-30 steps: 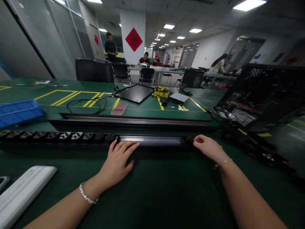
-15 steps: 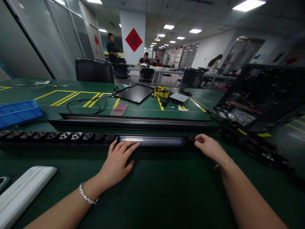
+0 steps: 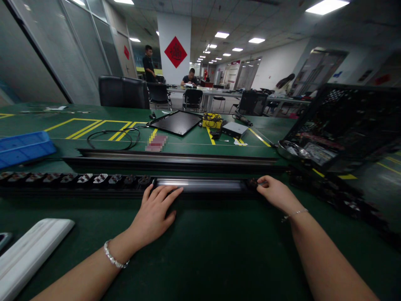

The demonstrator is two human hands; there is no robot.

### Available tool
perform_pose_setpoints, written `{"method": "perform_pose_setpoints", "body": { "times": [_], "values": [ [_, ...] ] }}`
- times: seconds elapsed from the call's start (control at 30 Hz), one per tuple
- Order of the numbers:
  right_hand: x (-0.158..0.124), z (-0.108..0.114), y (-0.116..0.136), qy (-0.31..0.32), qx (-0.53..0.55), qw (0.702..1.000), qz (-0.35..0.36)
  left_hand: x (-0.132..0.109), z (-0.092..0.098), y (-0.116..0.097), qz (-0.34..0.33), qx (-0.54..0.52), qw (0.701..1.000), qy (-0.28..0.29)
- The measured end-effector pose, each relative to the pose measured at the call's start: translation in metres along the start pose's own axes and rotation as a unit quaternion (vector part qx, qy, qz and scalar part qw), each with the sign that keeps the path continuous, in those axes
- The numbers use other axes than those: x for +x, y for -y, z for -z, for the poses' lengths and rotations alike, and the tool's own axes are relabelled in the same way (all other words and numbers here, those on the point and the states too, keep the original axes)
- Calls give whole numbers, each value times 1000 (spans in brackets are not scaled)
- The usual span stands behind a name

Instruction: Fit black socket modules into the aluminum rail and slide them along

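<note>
A long black channel point(image 3: 200, 186) lies across the green table, with several dark socket pieces point(image 3: 100, 179) in a row along its left part. My left hand point(image 3: 156, 211) rests with spread fingers on the channel's near edge, just right of the row. At the channel's right end, my right hand point(image 3: 274, 192) has thumb and fingers closed on a small dark socket piece point(image 3: 252, 183), which sits in or over the channel. Behind them lies another black channel point(image 3: 175, 159), parallel to the first.
Left are a blue tray point(image 3: 26, 148) and a white bar point(image 3: 34, 251). Right are a metal bowl point(image 3: 291, 150), a large black electronics case point(image 3: 344, 125) and a pile of dark parts point(image 3: 338, 194). A flat black panel point(image 3: 177, 122) and grey box point(image 3: 234, 129) lie farther back.
My right hand has shifted very slightly right, still at the dark socket piece. My left hand stays in place. In the background, a standing person has moved a little.
</note>
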State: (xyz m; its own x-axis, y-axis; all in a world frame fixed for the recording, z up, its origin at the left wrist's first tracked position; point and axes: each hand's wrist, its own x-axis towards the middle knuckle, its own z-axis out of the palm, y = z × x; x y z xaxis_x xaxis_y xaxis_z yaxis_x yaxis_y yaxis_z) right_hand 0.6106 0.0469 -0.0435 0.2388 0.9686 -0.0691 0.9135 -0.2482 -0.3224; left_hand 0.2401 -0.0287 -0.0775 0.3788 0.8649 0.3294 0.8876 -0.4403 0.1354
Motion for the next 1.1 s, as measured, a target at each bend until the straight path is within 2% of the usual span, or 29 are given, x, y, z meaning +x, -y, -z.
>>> {"method": "perform_pose_setpoints", "body": {
  "times": [0.2,1.1],
  "values": [
    [-2,2,3,10,3,1000,-11,0,1,-1,0,1,1000,-1],
    [-1,1,1,-22,2,1000,6,0,0,0,-4,0,1000,-9]
  ]
}}
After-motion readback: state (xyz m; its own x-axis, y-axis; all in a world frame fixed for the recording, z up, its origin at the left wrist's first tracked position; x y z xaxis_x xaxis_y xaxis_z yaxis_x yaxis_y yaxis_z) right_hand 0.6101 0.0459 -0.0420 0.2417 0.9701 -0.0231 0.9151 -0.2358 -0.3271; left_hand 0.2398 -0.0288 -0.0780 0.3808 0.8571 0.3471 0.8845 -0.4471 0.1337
